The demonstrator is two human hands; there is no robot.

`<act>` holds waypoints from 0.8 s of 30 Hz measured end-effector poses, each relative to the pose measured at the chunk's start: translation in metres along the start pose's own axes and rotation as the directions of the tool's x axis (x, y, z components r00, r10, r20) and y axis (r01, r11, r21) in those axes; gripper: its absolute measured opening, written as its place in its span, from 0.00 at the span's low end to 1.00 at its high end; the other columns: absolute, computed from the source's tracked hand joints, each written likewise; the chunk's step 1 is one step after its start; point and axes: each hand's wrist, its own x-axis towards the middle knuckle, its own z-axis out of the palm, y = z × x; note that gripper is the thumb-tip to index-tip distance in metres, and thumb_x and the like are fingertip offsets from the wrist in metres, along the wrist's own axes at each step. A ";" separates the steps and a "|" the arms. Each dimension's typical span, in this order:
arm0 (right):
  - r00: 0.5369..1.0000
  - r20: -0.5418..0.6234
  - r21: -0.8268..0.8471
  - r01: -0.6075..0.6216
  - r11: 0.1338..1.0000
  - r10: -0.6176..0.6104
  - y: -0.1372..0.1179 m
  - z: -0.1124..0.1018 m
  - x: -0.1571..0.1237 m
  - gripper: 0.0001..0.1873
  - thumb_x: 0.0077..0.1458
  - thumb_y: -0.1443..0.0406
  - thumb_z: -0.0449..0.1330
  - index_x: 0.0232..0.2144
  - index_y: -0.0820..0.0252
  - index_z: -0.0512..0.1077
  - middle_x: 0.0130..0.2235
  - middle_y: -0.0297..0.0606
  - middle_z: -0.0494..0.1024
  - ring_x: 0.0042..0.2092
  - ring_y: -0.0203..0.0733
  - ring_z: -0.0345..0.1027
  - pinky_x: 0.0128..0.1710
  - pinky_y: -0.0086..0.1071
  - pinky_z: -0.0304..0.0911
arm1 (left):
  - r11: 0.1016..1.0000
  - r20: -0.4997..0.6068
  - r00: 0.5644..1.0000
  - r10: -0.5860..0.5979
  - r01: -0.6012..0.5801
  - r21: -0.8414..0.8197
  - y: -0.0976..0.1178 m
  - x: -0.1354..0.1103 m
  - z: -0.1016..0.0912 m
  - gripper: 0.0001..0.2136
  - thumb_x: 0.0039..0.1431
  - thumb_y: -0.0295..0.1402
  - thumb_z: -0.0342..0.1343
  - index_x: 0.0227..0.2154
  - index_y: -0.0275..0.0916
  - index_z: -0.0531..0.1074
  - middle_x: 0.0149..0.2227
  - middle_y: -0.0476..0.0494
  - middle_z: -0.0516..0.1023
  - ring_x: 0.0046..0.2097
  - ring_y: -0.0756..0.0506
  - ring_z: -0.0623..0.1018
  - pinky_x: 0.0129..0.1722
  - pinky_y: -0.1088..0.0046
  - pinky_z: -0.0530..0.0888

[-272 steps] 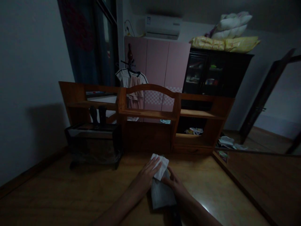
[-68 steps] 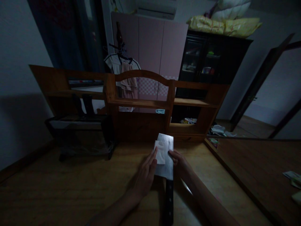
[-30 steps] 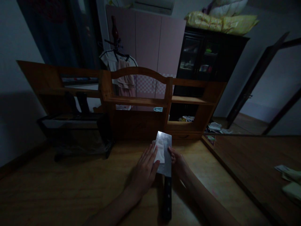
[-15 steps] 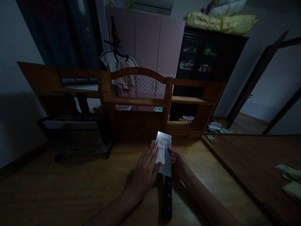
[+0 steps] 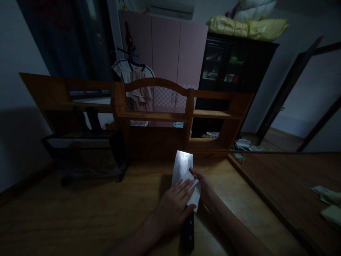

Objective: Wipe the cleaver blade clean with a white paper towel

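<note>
Cleaver blade under the cloth, both hands on it

On my head feed, the left hand [image 5: 176, 206] has its fingers stretched out and close together, holding a folded white cloth [image 5: 196, 197] down on the blade near the handle end. The right hand [image 5: 204, 185] pinches the cleaver [image 5: 183, 164] along its right long side; fingers underneath are hidden. The cleaver is mid-view over the table [image 5: 125, 217], handle toward me. Can't tell if it touches the wood.

Step in hand, my read: a wiping pass over the near part of the blade. Next move calls for flat, light pressure along the metal, right pinch kept firm, left fingertips clear of the curved left side, likely the cutting edge.

Materials: blade broad, roughly rectangular, grey metal, bright glare at the far end. Handle black, slim, with pale rivets. Cloth thin, limp, creased; fabric or paper, can't tell. Tabletop smooth yellowish wood, faint grain, soft sheen on the right.
</note>
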 end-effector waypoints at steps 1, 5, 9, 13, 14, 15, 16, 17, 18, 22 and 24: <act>1.000 -0.008 0.033 -0.007 0.999 0.008 0.000 0.001 0.000 0.12 0.51 0.59 0.66 0.29 0.65 0.75 0.27 0.40 0.79 0.25 0.42 0.73 0.26 0.31 0.69 | 1.000 -0.014 1.000 -0.009 0.009 0.002 0.000 0.000 0.000 0.25 0.69 0.41 0.43 0.65 0.37 0.55 0.67 0.41 0.55 0.68 0.43 0.55 0.67 0.59 0.58; 1.000 -0.005 0.119 0.024 0.993 -0.024 -0.001 0.007 -0.002 0.08 0.52 0.63 0.65 0.30 0.65 0.75 0.28 0.40 0.80 0.27 0.41 0.75 0.29 0.29 0.70 | 0.999 -0.070 0.997 -0.038 0.039 0.016 0.000 0.000 0.000 0.24 0.68 0.40 0.44 0.63 0.38 0.58 0.65 0.41 0.59 0.67 0.42 0.59 0.65 0.58 0.60; 0.998 0.067 0.126 -0.023 0.992 0.015 -0.002 0.008 -0.003 0.11 0.55 0.62 0.62 0.34 0.67 0.76 0.32 0.45 0.81 0.31 0.43 0.76 0.34 0.31 0.72 | 0.997 -0.114 0.992 -0.049 0.055 0.057 -0.003 -0.001 0.001 0.21 0.68 0.37 0.44 0.61 0.36 0.63 0.62 0.39 0.65 0.65 0.41 0.63 0.64 0.56 0.63; 0.996 0.082 0.121 -0.052 0.991 0.043 -0.002 0.005 0.000 0.12 0.56 0.61 0.61 0.32 0.67 0.76 0.28 0.42 0.80 0.26 0.39 0.74 0.28 0.27 0.71 | 0.993 -0.185 0.980 -0.072 0.088 0.084 -0.007 -0.002 0.001 0.20 0.68 0.35 0.45 0.59 0.36 0.66 0.60 0.38 0.68 0.63 0.41 0.66 0.62 0.56 0.67; 0.997 0.072 0.125 -0.028 0.992 0.019 -0.003 0.004 0.000 0.10 0.56 0.62 0.61 0.31 0.66 0.75 0.26 0.40 0.80 0.24 0.38 0.73 0.26 0.27 0.70 | 0.992 -0.194 0.978 -0.075 0.094 0.088 -0.008 -0.002 0.000 0.19 0.68 0.35 0.45 0.58 0.36 0.66 0.60 0.38 0.69 0.63 0.41 0.67 0.61 0.56 0.67; 0.998 0.061 0.123 -0.002 0.992 -0.005 -0.003 0.004 0.000 0.09 0.56 0.63 0.61 0.30 0.64 0.75 0.25 0.38 0.79 0.24 0.37 0.72 0.25 0.26 0.69 | 0.991 -0.199 0.977 -0.081 0.101 0.092 -0.009 -0.002 0.000 0.19 0.68 0.34 0.45 0.58 0.36 0.66 0.60 0.39 0.68 0.62 0.41 0.67 0.61 0.56 0.67; 0.998 0.050 0.116 0.023 0.993 -0.029 -0.003 0.005 0.000 0.08 0.56 0.63 0.62 0.29 0.63 0.75 0.24 0.37 0.79 0.24 0.38 0.72 0.25 0.26 0.70 | 0.990 -0.201 0.976 -0.087 0.108 0.096 -0.010 -0.002 0.000 0.19 0.68 0.34 0.45 0.58 0.36 0.67 0.60 0.39 0.68 0.62 0.41 0.67 0.61 0.56 0.67; 0.998 0.036 0.103 0.043 0.994 -0.047 -0.004 0.005 -0.001 0.07 0.55 0.64 0.62 0.29 0.62 0.74 0.24 0.36 0.78 0.24 0.38 0.73 0.25 0.27 0.70 | 0.989 -0.201 0.975 -0.092 0.113 0.098 -0.010 -0.002 0.000 0.19 0.68 0.34 0.45 0.58 0.36 0.67 0.60 0.39 0.68 0.62 0.41 0.67 0.61 0.56 0.67; 0.998 0.023 0.091 0.054 0.994 -0.057 -0.005 0.006 -0.002 0.06 0.55 0.64 0.62 0.29 0.62 0.74 0.24 0.36 0.78 0.24 0.38 0.73 0.25 0.26 0.70 | 0.988 -0.197 0.976 -0.094 0.116 0.100 -0.010 -0.002 0.000 0.19 0.67 0.34 0.45 0.58 0.36 0.67 0.61 0.40 0.68 0.63 0.42 0.67 0.61 0.56 0.67; 1.000 -0.002 0.093 0.025 0.995 -0.025 -0.006 0.009 -0.003 0.06 0.55 0.65 0.62 0.28 0.62 0.74 0.24 0.36 0.79 0.23 0.37 0.72 0.24 0.25 0.69 | 0.987 -0.179 0.979 -0.094 0.115 0.109 -0.009 -0.003 0.001 0.19 0.67 0.34 0.45 0.58 0.36 0.67 0.62 0.41 0.66 0.63 0.42 0.65 0.62 0.56 0.67; 1.000 -0.008 0.107 0.007 0.994 -0.007 -0.007 0.009 -0.003 0.06 0.56 0.65 0.61 0.29 0.63 0.74 0.25 0.38 0.79 0.23 0.37 0.72 0.24 0.25 0.69 | 0.988 -0.183 0.979 -0.091 0.113 0.110 -0.009 -0.003 0.002 0.19 0.67 0.34 0.45 0.58 0.35 0.66 0.62 0.41 0.66 0.64 0.42 0.65 0.62 0.56 0.67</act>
